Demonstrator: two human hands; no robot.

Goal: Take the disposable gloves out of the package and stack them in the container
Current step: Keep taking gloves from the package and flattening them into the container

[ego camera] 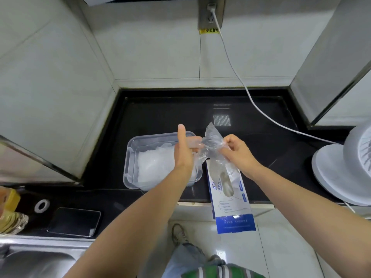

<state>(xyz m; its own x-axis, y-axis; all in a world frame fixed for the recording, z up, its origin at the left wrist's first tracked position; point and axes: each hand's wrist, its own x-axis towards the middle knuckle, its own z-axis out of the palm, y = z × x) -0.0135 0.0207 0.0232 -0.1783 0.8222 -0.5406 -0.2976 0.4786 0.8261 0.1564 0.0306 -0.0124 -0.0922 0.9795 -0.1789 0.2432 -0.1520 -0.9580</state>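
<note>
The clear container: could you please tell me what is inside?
A pile of clear disposable gloves; the left hand hides the part of the container nearest the glove package.

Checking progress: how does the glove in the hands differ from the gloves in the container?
The held glove is single, stretched between the left hand and right hand; the stacked gloves lie piled in the container. The held glove looks clear, the stacked gloves whitish. Both are thin plastic.
</note>
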